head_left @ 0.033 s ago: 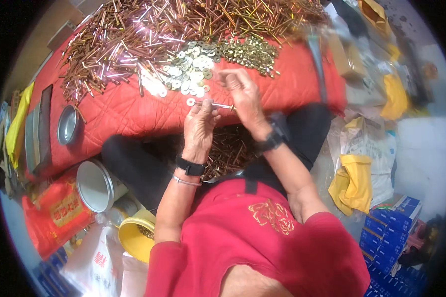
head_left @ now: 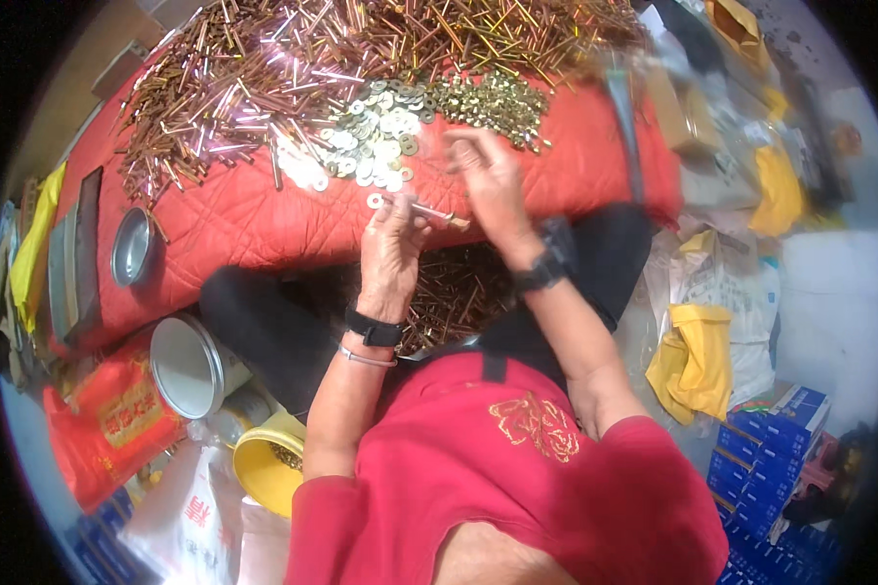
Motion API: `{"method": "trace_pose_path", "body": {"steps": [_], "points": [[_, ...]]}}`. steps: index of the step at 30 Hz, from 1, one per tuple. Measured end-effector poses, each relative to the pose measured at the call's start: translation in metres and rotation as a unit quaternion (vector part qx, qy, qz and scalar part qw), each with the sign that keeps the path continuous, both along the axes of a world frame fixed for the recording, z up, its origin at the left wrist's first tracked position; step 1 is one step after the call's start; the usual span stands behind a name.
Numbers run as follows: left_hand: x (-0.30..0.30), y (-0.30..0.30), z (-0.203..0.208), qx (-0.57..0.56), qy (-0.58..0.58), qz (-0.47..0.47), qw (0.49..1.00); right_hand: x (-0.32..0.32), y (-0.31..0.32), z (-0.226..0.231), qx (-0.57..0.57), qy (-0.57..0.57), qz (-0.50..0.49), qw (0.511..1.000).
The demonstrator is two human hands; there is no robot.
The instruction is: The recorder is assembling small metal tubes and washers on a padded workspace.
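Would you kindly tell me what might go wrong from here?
The rod seems held only by the left hand, near one end, so it might tip or slip. If dropped, it could fall into the lower pile between the legs. The washers lie beside the gold pieces, so a brush from the right hand might mix them.
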State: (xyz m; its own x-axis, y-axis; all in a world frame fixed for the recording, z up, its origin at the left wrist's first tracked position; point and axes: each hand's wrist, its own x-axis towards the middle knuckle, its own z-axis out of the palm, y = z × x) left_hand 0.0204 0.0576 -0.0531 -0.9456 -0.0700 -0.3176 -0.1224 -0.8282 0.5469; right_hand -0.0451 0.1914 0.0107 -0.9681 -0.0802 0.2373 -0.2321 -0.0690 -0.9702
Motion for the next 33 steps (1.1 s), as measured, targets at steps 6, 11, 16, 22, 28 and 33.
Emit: {"method": "trace_pose_path", "body": {"steps": [6,11,16,22,28,33], "points": [[-0.007,-0.017,0.017,0.161,-0.046,0.017,0.986,-0.046,0.083,-0.026,0.491,0.071,-0.169,0.852],[-0.024,-0.027,0.001,0.232,0.02,0.026,0.972,-0.055,0.089,-0.042,0.547,0.162,-0.137,0.81],[-0.048,-0.011,0.046,-0.118,0.122,0.143,0.975,-0.045,0.085,-0.03,0.525,0.176,-0.137,0.821],[-0.031,0.007,0.011,-0.41,0.167,0.092,0.892,-0.025,0.066,-0.025,0.435,0.18,-0.101,0.877],[-0.032,0.018,-0.001,-0.593,0.225,0.092,0.768,-0.019,0.051,-0.009,0.331,0.192,-0.085,0.92],[-0.028,0.019,0.006,-0.618,0.21,0.1,0.751,0.002,0.023,-0.001,0.221,0.124,0.064,0.965]]}}
